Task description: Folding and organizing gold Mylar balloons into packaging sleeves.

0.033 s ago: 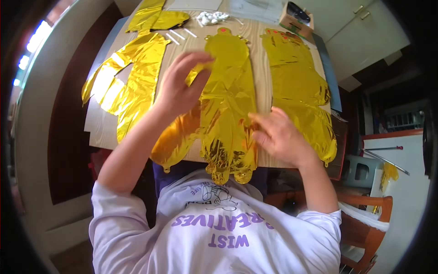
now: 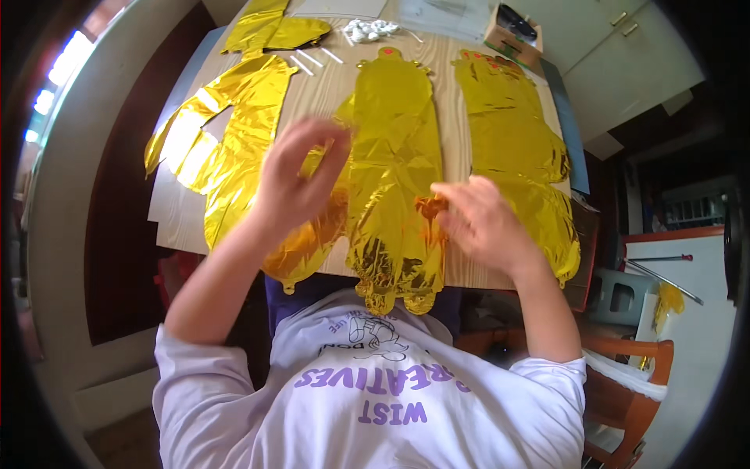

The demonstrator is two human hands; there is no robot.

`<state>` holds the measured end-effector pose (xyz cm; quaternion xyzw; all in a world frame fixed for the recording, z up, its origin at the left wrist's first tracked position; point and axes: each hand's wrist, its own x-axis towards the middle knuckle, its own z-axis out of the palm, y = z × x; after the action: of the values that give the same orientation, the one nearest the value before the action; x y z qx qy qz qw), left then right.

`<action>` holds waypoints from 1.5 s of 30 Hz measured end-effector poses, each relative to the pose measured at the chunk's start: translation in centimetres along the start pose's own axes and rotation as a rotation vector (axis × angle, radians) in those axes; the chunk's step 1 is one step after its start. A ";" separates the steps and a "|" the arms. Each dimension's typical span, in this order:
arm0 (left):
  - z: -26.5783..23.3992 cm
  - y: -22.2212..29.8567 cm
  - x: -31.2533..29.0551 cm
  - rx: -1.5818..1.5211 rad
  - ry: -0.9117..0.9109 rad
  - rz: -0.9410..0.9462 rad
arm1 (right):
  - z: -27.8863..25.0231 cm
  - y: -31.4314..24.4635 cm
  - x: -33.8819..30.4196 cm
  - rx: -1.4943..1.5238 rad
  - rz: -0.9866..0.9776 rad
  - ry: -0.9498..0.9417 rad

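A flat gold foil balloon (image 2: pixel 394 144) lies lengthwise on the wooden table in front of me, its rounded lobes reaching past the near edge. My left hand (image 2: pixel 297 180) hovers over its left side, with fingers curved toward the thumb. The tips are smeared by motion, so I cannot make out whether they pinch anything. Low on the balloon's right side is my right hand (image 2: pixel 486 227), fingers stretched and thumb apart, apparently just above the foil. The hand's orange reflection shows in the shiny surface. Part of the balloon's left side is hidden behind my left hand.
More flat gold foil balloons lie to the left (image 2: pixel 250 117) and right (image 2: pixel 512 125). Toward the far side are white sticks (image 2: pixel 310 58), a pile of small white pieces (image 2: pixel 369 31), a clear plastic sheet (image 2: pixel 445 17) and a cardboard box (image 2: pixel 512 37) holding a dark object.
My left hand has come down toward me, and the gap between its fingers and thumb looks narrower. My right hand has shifted slightly, its fingers still extended.
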<state>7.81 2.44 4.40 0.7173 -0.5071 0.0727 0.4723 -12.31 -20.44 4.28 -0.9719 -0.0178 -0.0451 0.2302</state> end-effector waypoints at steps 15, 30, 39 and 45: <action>-3.3 4.9 -16.7 -1.149 0.277 -1.221 | 3.0 2.1 4.9 -0.151 -0.128 0.042; -0.3 1.8 -4.1 -0.327 -0.524 0.053 | 2.6 2.3 5.1 -0.100 -0.125 0.037; 1.6 -3.4 -4.1 0.329 -0.465 0.151 | 2.5 3.2 6.0 0.006 -0.122 0.099; 2.0 -3.2 -3.5 0.273 -0.469 0.161 | 2.2 1.4 5.9 -0.102 -0.176 0.235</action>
<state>7.94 3.39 -0.66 0.7288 -0.6434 0.0095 0.2339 -6.16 -20.58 2.28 -0.9651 -0.0733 -0.1794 0.1760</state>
